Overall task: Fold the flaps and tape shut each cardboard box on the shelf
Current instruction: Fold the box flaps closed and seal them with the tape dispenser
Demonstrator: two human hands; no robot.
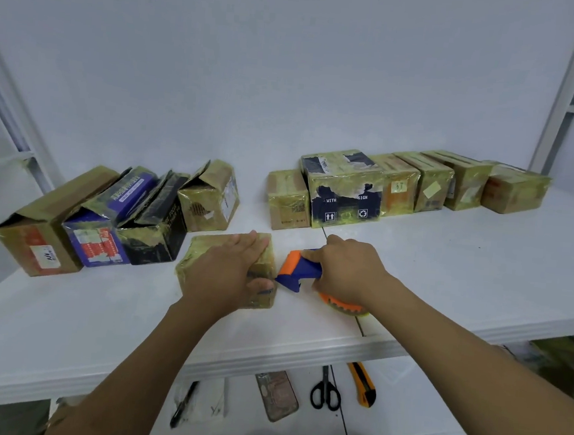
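A small cardboard box wrapped in yellowish tape sits on the white shelf in front of me. My left hand lies flat over its top, the thumb pressing on the box's right side. My right hand grips a blue and orange tape dispenser, whose front edge touches the right side of that box. To the left stand several boxes with raised flaps. A row of taped boxes lines the back right.
On the lower shelf beneath lie scissors, an orange utility knife, a phone and a pen. White shelf posts rise at the right and left. A white wall stands behind.
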